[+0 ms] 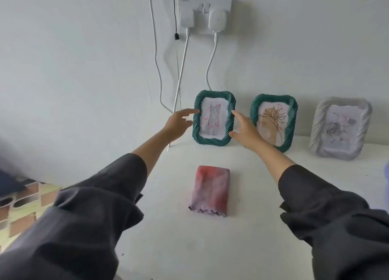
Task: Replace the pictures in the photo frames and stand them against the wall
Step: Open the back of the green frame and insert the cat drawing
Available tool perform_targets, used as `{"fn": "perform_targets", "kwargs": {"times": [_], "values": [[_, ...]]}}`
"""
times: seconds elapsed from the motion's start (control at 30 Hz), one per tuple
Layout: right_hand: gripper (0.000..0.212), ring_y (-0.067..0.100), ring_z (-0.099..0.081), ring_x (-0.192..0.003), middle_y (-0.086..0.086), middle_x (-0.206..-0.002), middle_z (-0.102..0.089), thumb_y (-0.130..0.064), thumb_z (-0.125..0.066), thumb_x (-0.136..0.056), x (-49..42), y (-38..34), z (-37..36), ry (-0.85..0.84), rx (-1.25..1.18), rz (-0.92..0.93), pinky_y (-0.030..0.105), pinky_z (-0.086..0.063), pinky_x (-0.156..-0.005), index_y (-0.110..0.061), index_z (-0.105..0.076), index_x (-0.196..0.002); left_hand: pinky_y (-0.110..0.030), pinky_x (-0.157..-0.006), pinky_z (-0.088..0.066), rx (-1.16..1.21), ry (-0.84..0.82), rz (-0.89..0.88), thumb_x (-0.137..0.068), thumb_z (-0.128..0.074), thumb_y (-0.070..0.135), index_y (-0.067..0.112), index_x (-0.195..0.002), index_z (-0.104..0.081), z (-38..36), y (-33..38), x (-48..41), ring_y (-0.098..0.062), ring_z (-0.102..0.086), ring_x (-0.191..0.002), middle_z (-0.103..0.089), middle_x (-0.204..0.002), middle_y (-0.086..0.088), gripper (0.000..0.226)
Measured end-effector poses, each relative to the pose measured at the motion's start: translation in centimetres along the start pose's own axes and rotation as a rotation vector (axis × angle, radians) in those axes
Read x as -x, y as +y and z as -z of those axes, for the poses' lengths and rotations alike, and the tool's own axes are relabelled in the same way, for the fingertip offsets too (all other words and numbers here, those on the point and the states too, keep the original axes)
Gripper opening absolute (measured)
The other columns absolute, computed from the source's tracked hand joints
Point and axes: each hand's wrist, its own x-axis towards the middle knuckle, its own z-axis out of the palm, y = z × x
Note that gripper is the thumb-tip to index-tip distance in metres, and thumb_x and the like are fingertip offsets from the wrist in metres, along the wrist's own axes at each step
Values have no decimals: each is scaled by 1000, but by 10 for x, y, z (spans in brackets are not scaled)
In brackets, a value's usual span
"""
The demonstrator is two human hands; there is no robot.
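With left hand [179,122] and right hand [245,130] spread-fingered, holding nothing, flanking the side edges of the upright dark-green twisted-rope photo frame [213,141] leaning on the white wall [84,69] dead ahead, equally near.

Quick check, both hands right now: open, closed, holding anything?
Left hand: open, fingers straight at the left edge of the green twisted-rim photo frame with the cat drawing.
Right hand: open, fingers spread beside that frame's right edge, holding nothing.

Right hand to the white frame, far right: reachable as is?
Probably yes. The right hand is open, holding nothing, and nothing stands in front of the white frame; it need only pass in front of the flower frame.
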Motion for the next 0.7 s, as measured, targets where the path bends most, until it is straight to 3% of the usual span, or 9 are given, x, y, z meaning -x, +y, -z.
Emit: {"fn": "perform_targets", "kwargs": {"times": [0.13, 0.23, 0.3, 0.4, 0.47, 0.5, 0.57, 0.7], "values": [[74, 25, -35, -131, 10, -146, -29, -7, -56, -89, -14, 7, -8, 106, -22, -27, 23, -25, -94, -27, -16, -147, -28, -103, -32, 26, -37, -41, -88, -46, -8, 18, -130, -53, -7, -10, -19, -24, -41, -130, -48, -140, -4, 49], [73, 22, -30, -138, 5, -151, -28, -5, -55, -89, -22, 13, -12, 126, -70, 6, 32, -26, -111, -28, -18, -147, -25, -101, -30, 33, -34, -34, -89, -46, -8, 17, -128, -54, -15, -23, -39, -24, -38, -132, -46, -143, -3, 47], [73, 25, -33, -138, 5, -153, -28, -2, -55, -89, -26, 12, -13, 133, -91, 24, 42, -32, -113, -27, -17, -147, -30, -101, -33, 79, -26, 2, -88, -47, -8, 18, -119, -58, -19, -29, -49, -25, -38, -132, -46, -141, -1, 42], [75, 32, -50, -123, 11, -149, -35, -2, -54, -90, -31, 12, -15, 137, -83, 9, 40, -42, -103, -31, -16, -147, -33, -101, -37, 129, -55, 49, -88, -48, -7, 18, -115, -59, -23, -35, -58, -21, -42, -123, -46, -140, -1, 39], [73, 30, -60, -101, 13, -144, -40, -2, -54, -89, -34, 14, -16, 153, -64, 2, 34, -46, -91, -32, -19, -146, -19, -90, -46, 174, -63, 47, -86, -47, -11, 16, -115, -59, -25, -36, -61, -17, -50, -106, -50, -130, -4, 42], [72, 29, -60, -90, 13, -140, -43, -1, -55, -89, -36, 15, -17, 158, -57, -4, 31, -47, -85, -31, -22, -145, -11, -77, -48, 197, -56, 50, -85, -46, -13, 15, -115, -60, -26, -35, -62, -16, -54, -93, -52, -121, -5, 43], [69, 24, -56, -78, 14, -132, -47, 0, -56, -88, -39, 17, -17, 170, -50, -11, 28, -47, -79, -29, -27, -144, -9, -61, -49, 203, -20, 66, -84, -48, -13, 14, -114, -61, -27, -35, -64, -10, -54, -74, -51, -109, -3, 43], [67, 19, -52, -74, 10, -112, -49, 3, -58, -85, -38, 15, -16, 196, -105, -20, 27, -47, -73, -27, -34, -140, -11, -58, -50, 202, 13, 66, -84, -52, -10, 14, -114, -63, -23, -33, -64, -10, -53, -69, -52, -104, -4, 39]]}}
